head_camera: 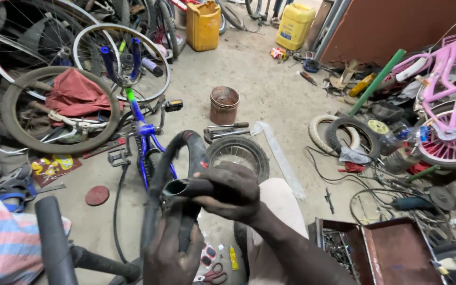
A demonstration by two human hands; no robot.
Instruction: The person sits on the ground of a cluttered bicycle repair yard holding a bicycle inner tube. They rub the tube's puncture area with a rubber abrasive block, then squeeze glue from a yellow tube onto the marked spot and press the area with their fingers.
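Both hands grip the black inner tube (172, 174), left hand (171, 253) low, right hand (228, 191) pinching its open end above the floor (270, 89), where I judge twisting could tear it.

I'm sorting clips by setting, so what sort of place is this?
Most likely a bicycle repair workshop. Loose spoked wheels and tyres lie about the dirt floor, a pink bicycle stands at the side, and both hands, left and right, grip a black inner tube.
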